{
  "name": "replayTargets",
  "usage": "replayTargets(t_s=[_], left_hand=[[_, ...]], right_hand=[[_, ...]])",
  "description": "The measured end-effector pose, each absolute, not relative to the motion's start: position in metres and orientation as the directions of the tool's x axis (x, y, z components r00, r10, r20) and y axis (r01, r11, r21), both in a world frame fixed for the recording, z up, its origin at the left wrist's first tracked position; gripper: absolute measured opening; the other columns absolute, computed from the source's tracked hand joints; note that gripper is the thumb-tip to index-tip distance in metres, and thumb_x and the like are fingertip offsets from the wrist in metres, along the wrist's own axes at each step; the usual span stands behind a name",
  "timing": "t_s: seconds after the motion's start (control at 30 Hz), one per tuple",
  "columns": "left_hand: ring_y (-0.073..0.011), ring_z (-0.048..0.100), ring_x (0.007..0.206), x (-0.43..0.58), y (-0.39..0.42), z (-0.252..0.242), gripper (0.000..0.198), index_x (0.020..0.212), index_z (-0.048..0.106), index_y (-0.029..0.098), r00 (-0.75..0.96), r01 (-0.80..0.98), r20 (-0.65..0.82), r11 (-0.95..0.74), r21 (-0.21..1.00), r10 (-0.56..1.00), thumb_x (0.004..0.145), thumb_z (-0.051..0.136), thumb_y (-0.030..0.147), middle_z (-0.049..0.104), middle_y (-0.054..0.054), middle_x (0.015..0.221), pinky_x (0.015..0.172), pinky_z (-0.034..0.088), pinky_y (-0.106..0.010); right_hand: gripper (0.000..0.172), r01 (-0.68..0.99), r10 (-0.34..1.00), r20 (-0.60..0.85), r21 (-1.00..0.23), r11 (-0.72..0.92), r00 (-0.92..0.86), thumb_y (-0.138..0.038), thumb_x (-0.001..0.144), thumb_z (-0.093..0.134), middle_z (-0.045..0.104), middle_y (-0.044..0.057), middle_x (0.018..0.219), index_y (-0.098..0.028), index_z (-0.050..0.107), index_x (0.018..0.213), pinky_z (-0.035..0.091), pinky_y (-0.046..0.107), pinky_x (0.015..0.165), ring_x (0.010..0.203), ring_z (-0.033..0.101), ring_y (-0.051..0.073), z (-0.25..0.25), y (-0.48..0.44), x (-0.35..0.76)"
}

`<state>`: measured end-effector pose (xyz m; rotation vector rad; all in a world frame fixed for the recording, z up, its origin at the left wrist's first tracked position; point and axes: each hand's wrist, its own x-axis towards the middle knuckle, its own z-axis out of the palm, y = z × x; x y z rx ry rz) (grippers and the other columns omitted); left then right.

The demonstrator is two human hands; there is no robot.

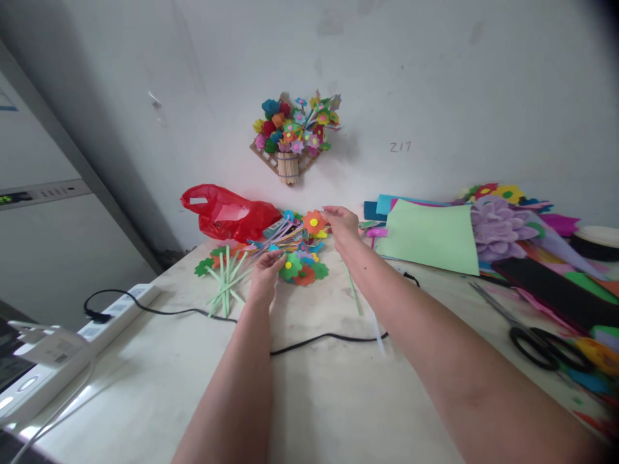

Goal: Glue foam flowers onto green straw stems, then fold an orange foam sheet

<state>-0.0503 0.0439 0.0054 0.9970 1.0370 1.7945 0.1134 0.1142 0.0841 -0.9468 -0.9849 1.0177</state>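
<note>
My right hand (342,224) is raised over the far side of the table, its fingers pinched on the edge of an orange foam flower (306,220) with a yellow centre. Lower and to the left, my left hand (265,274) has thumb and fingers closed at the edge of a green foam flower (293,271), which also has a yellow centre. More cut flowers (304,277) in orange, green and blue lie right beside it. Behind my hands is a bunch of thin-stemmed flowers (285,240). Pale green strips (225,283) lie crossed left of my left hand.
A red plastic bag (227,216) stands at the back. Light green sheets (430,238), scissors (532,335) and a dark phone-like slab (551,290) lie right. A black cable (319,338) crosses the table from a power strip (116,316). A flower decoration (289,169) hangs on the wall.
</note>
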Motion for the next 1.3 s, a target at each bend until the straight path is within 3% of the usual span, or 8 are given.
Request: replayTargets(t_s=[0.17, 0.3, 0.43, 0.53, 0.7, 0.9, 1.17, 1.3], left_hand=[[-0.0101, 0.054, 0.054, -0.057, 0.051, -0.003, 0.028, 0.072, 0.064, 0.014, -0.500, -0.082, 0.260, -0.344, 0.936, 0.826, 0.051, 0.075, 0.030, 0.062, 0.000, 0.061, 0.055, 0.041, -0.023], [-0.0159, 0.057, 0.058, -0.058, 0.052, -0.005, 0.014, 0.069, 0.066, 0.016, -0.546, 0.260, 0.272, -0.148, 0.954, 0.792, 0.058, 0.067, 0.026, 0.063, -0.002, 0.061, 0.059, 0.041, -0.028], [-0.0251, 0.060, 0.082, -0.055, 0.049, -0.002, 0.013, 0.072, 0.069, 0.018, -0.562, 0.651, 0.485, -0.004, 0.759, 0.670, 0.065, 0.063, 0.027, 0.067, -0.009, 0.079, 0.075, 0.042, -0.036], [-0.0246, 0.058, 0.091, -0.049, 0.045, 0.006, 0.023, 0.071, 0.067, 0.018, -0.532, 0.744, 0.629, -0.041, 0.667, 0.567, 0.076, 0.053, 0.036, 0.067, -0.010, 0.085, 0.081, 0.040, -0.035], [-0.0147, 0.049, 0.053, -0.035, 0.040, 0.018, 0.049, 0.059, 0.059, 0.018, -0.495, 0.484, 0.417, -0.157, 0.861, 0.762, 0.080, 0.040, 0.057, 0.056, -0.004, 0.054, 0.053, 0.036, -0.026], [-0.0049, 0.027, 0.036, -0.033, 0.041, 0.016, 0.043, 0.052, 0.048, 0.017, -0.334, 0.013, 0.205, -0.213, 0.977, 0.920, 0.058, 0.070, 0.054, 0.035, 0.006, 0.039, 0.039, 0.016, -0.022], [-0.0041, 0.030, 0.037, -0.039, 0.045, 0.013, 0.043, 0.051, 0.046, 0.016, -0.441, -0.103, 0.234, -0.308, 0.946, 0.867, 0.055, 0.072, 0.051, 0.037, 0.006, 0.040, 0.039, 0.017, -0.020], [-0.0043, 0.031, 0.038, -0.042, 0.047, 0.011, 0.043, 0.050, 0.044, 0.017, -0.504, -0.096, 0.242, -0.332, 0.938, 0.829, 0.057, 0.070, 0.050, 0.038, 0.006, 0.040, 0.039, 0.019, -0.020]], right_hand=[[0.015, -0.157, 0.986, 0.092, -0.981, 0.114, 0.139, -0.011, 0.067, 0.061, 0.064, 0.001, 0.068, -0.013, 0.065, 0.081, 0.037, 0.016, 0.037, 0.050, 0.053, 0.008, 0.076, 0.105, 0.111], [0.015, -0.083, 0.989, 0.063, -0.994, 0.075, 0.134, -0.012, 0.066, 0.062, 0.063, 0.000, 0.065, -0.014, 0.066, 0.080, 0.037, 0.016, 0.037, 0.048, 0.051, 0.007, 0.066, 0.103, 0.110], [0.018, -0.047, 0.991, 0.045, -0.998, 0.052, 0.123, -0.011, 0.067, 0.061, 0.064, 0.001, 0.069, -0.014, 0.067, 0.084, 0.037, 0.016, 0.037, 0.051, 0.053, 0.008, 0.059, 0.105, 0.109], [0.018, -0.028, 0.996, 0.048, -0.998, 0.051, 0.081, -0.011, 0.068, 0.061, 0.063, 0.001, 0.069, -0.014, 0.066, 0.086, 0.036, 0.015, 0.036, 0.052, 0.052, 0.007, 0.058, 0.102, 0.109], [0.016, -0.011, 0.995, 0.058, -0.998, 0.057, -0.084, -0.009, 0.067, 0.062, 0.060, -0.003, 0.059, -0.014, 0.065, 0.082, 0.034, 0.013, 0.036, 0.046, 0.048, 0.005, 0.057, 0.093, 0.105], [0.013, -0.047, 0.956, 0.101, -0.995, 0.091, -0.277, -0.012, 0.067, 0.065, 0.061, -0.003, 0.060, -0.015, 0.066, 0.079, 0.035, 0.014, 0.038, 0.048, 0.049, 0.006, 0.051, 0.089, 0.099], [0.030, 0.005, 0.718, -0.078, -0.995, -0.104, -0.692, -0.036, 0.066, 0.073, 0.068, 0.003, 0.078, -0.017, 0.063, 0.086, 0.043, 0.017, 0.040, 0.060, 0.061, 0.012, 0.045, 0.076, 0.106], [0.024, 0.130, 0.733, -0.116, -0.991, -0.038, -0.670, -0.034, 0.071, 0.069, 0.050, -0.006, 0.045, -0.013, 0.059, 0.066, 0.023, 0.014, 0.030, 0.033, 0.036, 0.003, 0.041, 0.077, 0.107]])
